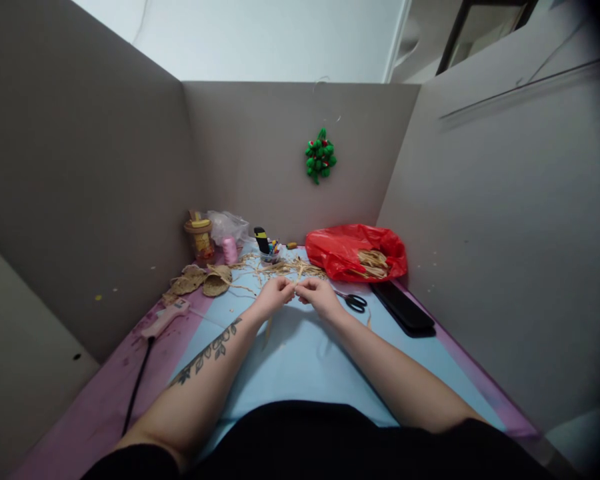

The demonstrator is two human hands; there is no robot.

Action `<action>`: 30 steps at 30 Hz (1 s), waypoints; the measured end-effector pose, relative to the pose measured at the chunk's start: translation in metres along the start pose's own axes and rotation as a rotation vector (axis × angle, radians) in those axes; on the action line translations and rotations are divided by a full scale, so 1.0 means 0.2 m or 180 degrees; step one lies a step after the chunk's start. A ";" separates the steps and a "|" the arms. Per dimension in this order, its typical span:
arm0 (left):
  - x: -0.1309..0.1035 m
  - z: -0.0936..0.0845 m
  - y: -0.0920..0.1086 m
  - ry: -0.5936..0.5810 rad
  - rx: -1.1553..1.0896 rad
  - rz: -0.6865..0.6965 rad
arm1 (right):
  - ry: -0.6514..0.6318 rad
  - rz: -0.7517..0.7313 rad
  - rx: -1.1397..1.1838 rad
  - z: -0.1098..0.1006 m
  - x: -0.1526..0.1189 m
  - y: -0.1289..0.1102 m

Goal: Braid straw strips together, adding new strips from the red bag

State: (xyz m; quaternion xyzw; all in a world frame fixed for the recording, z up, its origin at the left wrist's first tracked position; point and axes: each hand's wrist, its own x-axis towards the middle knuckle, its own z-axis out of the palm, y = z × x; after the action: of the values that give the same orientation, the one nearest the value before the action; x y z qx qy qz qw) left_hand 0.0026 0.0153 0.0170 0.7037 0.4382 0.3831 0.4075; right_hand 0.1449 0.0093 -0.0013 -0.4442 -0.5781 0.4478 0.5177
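My left hand [274, 295] and my right hand [319, 295] meet over the middle of the table, thumbs and fingertips pinched together. Between them they grip a pale dried straw strip [299, 271], which sticks up past the fingertips; a blurred end hangs below my left hand. Most of the gripped part is hidden by the fingers. Just beyond my hands lies a loose pile of straw strips [275, 269]. Black-handled scissors [355, 302] rest to the right of my right hand. Left of my left hand are woven straw pieces [217, 281], one curled like a cup.
A red plastic bag [337, 250] with straw inside stands back right, a black flat case [403, 309] before it. A pink glue gun [166, 320] with a cord lies left. Behind are a pink thread spool [229, 250], a lidded cup [200, 241] and a small tub [269, 257]. Grey panels enclose the table.
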 end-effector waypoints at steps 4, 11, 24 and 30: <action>0.00 0.01 -0.01 0.0105 -0.0245 -0.0070 | 0.0070 0.0036 0.0052 -0.01 0.01 -0.01; 0.01 -0.04 0.00 -0.0078 -0.0325 -0.0087 | 0.0115 -0.0138 -0.0430 -0.03 0.00 -0.03; -0.12 0.10 0.06 0.0455 0.1656 0.0904 | 0.0857 0.0369 0.0430 0.03 0.01 0.00; -0.08 0.05 0.05 0.0556 0.1544 0.0918 | 0.0584 0.0114 0.0580 0.01 0.03 0.00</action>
State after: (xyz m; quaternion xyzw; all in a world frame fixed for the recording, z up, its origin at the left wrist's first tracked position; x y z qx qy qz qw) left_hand 0.0100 -0.0058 0.0199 0.7999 0.4459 0.3802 0.1295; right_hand 0.1416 0.0151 -0.0005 -0.4447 -0.4772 0.4651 0.5985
